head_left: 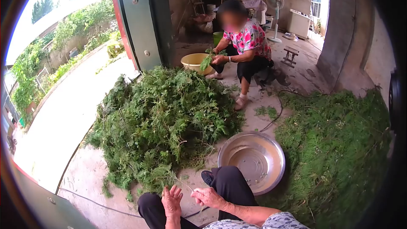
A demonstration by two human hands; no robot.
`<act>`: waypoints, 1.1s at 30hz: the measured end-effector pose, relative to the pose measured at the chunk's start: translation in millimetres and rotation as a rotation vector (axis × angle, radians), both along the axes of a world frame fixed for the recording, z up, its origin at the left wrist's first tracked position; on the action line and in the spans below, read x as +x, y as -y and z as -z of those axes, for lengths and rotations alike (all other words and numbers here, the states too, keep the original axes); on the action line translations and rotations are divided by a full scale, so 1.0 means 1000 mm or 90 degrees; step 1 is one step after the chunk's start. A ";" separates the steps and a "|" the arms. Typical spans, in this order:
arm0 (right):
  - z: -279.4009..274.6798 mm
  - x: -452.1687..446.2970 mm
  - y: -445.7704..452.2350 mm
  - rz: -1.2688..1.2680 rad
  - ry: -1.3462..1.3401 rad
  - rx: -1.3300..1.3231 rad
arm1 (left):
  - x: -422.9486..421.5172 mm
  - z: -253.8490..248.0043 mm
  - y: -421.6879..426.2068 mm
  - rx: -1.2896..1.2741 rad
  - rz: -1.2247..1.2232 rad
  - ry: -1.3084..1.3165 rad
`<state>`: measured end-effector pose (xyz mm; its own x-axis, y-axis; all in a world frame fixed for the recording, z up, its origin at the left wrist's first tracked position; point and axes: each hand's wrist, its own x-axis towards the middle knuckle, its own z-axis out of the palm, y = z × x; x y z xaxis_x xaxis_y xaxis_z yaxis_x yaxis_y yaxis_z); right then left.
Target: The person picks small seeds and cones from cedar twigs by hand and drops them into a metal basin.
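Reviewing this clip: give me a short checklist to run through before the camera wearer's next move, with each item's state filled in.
1. Right hand has hold of the thin stem: ok, pinched in its fingers.
2. Left hand grips greenery: cannot tell; its fingers look spread.
3. Metal basin upright: ok, with small bits inside.
4. Leafy pile close to the hands: ok, just ahead of them.
5. Other person's hands well apart: ok, beyond the pile.
6. Floor cable clear of the legs: not ok, it passes between them.
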<state>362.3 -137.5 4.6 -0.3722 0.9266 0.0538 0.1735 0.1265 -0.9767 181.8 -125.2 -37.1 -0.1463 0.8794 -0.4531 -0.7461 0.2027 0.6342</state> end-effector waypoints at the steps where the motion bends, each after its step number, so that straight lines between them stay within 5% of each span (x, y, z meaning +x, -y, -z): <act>1: -0.034 0.006 -0.012 0.081 -0.001 0.032 | -0.003 0.000 0.002 0.000 0.038 -0.041; 6: -0.186 0.055 -0.059 0.359 -0.160 0.277 | -0.005 0.005 0.007 -0.048 0.099 -0.109; 14: -0.265 0.208 -0.070 0.628 -0.301 0.401 | -0.014 0.014 0.013 -0.042 0.135 -0.104; 20: -0.207 0.290 -0.022 0.679 0.053 0.069 | -0.002 -0.007 0.014 -0.045 0.119 -0.114; 26: -0.188 0.311 0.019 0.889 -0.108 0.243 | 0.000 -0.001 0.005 -0.056 0.143 -0.121; 30: -0.238 0.303 -0.007 0.722 -0.140 0.243 | 0.004 0.008 0.002 -0.057 0.152 -0.098; 33: -0.257 0.295 -0.039 0.684 0.030 0.325 | 0.007 0.015 0.005 -0.019 0.169 -0.080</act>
